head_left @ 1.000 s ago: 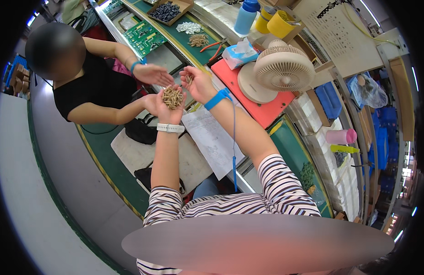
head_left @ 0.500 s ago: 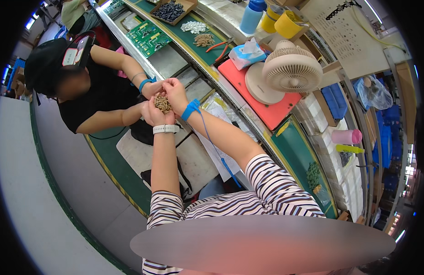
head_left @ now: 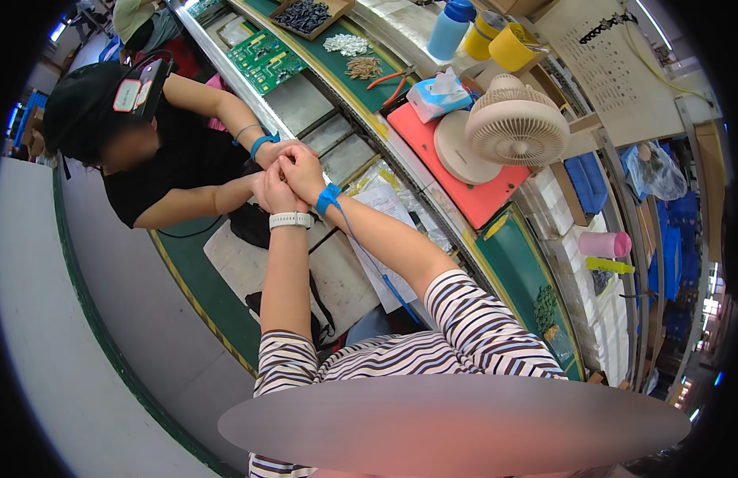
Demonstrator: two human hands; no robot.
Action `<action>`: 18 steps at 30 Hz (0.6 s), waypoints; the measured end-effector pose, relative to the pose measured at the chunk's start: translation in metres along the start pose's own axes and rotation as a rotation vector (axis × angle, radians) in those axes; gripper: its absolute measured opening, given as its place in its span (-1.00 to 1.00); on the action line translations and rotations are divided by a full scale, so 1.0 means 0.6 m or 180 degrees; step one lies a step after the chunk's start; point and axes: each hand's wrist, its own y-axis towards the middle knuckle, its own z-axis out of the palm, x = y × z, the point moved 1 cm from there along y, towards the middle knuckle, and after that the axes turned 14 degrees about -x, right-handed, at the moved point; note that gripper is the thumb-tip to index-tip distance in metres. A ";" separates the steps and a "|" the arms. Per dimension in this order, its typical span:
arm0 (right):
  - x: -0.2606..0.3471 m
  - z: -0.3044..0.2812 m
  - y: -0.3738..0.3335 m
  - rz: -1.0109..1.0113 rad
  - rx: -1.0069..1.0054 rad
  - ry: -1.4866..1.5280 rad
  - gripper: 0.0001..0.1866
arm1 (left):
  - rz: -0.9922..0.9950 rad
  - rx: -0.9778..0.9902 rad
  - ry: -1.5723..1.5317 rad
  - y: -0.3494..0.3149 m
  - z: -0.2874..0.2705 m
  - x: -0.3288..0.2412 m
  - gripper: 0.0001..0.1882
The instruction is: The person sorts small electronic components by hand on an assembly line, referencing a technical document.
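My left hand [head_left: 275, 193], with a white watch on its wrist, is cupped around small tan rod-shaped parts [head_left: 283, 177]. Only a sliver of the parts shows between the fingers. My right hand [head_left: 304, 172], its wrist in a blue strap with a coiled cord, closes over them from the right with fingertips together. What its fingers hold is hidden. A co-worker's hands [head_left: 278, 150] press against mine from the left, one wrist also in a blue strap. All the hands meet above the near side of the conveyor line.
Past the hands, a green circuit board [head_left: 265, 62] lies on the line. Beyond are piles of tan parts [head_left: 363, 68] and white parts [head_left: 346, 44], a box of dark parts [head_left: 303, 16] and red pliers [head_left: 391, 78]. A fan [head_left: 517, 127] stands on a red board [head_left: 482, 199] to the right.
My hands and the co-worker's have closed together over the tan parts, which lay in plain sight in the cupped hands before. The view has shifted slightly.
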 end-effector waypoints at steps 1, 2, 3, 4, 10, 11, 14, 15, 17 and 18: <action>0.000 0.000 -0.002 -0.0109 0.0012 -0.0234 -0.85 | 0.0025 -0.0089 0.0087 0.006 -0.005 0.004 -0.70; -0.001 0.000 -0.002 -0.0195 0.0037 -0.0166 -0.85 | 0.0051 -0.0149 0.0072 0.011 -0.008 0.006 -0.70; -0.001 0.000 -0.002 -0.0202 0.0073 -0.0232 -0.86 | 0.0069 -0.0106 0.0060 0.015 -0.009 0.008 -0.71; -0.002 -0.001 -0.002 -0.0135 0.0085 -0.0368 -0.87 | -0.0084 -0.0187 0.0126 0.017 -0.011 0.011 -0.71; -0.001 -0.005 -0.006 -0.0422 0.0322 -0.0632 -0.89 | 0.0696 -0.0308 0.0558 -0.018 0.009 -0.006 -0.74; -0.001 -0.006 -0.006 -0.0487 0.0329 -0.0575 -0.89 | 0.0720 -0.0408 0.0641 -0.025 0.013 -0.010 -0.74; 0.002 -0.008 -0.007 -0.0542 0.0388 -0.0695 -0.89 | 0.0739 -0.0581 0.0602 -0.038 0.020 -0.017 -0.73; 0.004 -0.010 -0.007 -0.0671 0.0413 -0.0753 -0.87 | 0.0754 -0.0552 0.0571 -0.039 0.020 -0.019 -0.73; 0.010 -0.015 -0.009 -0.0801 0.0434 -0.0814 -0.85 | 0.0766 -0.0520 0.0539 -0.038 0.018 -0.017 -0.73; 0.013 -0.017 -0.010 -0.0712 0.0517 -0.0804 -0.84 | 0.0781 -0.0567 0.0530 -0.037 0.017 -0.015 -0.73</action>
